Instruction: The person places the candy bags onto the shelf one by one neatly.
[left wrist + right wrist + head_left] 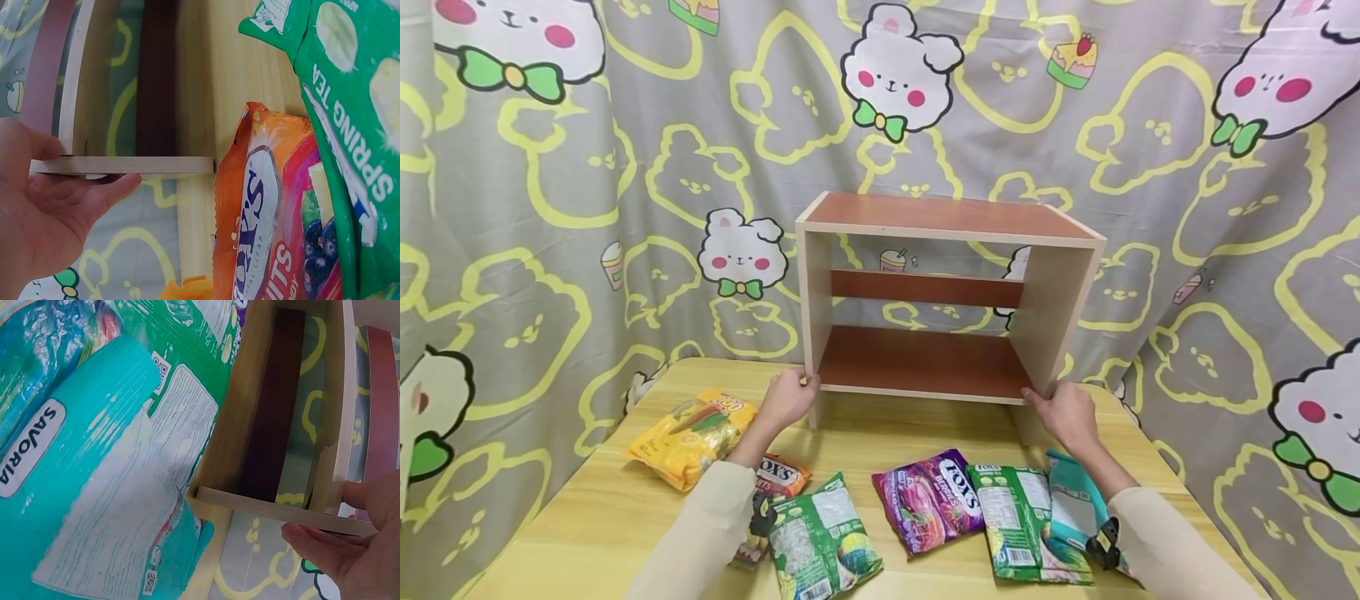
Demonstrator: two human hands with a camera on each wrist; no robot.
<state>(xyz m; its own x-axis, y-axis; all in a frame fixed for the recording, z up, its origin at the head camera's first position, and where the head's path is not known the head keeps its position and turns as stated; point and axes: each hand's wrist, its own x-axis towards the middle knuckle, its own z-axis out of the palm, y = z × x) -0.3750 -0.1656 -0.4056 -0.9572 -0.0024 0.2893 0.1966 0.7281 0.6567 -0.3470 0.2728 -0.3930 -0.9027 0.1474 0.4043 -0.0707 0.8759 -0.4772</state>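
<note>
Hands [786, 402] [1066, 412] — gripping shelf [927, 288]; bags [928, 504] nearby.

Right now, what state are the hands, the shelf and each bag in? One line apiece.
Shelf: upright, held at both sides.
Left hand: gripping its left panel.
Right hand: gripping its right panel.
Yellow bag: lying down.
Orange bag: lying down, partly covered.
Left green bag: barcode side up, overlapping the orange one.
Purple bag: lying name side up.
Right green bag: lying barcode side up.
Teal bag: lying down, partly hidden.
</note>
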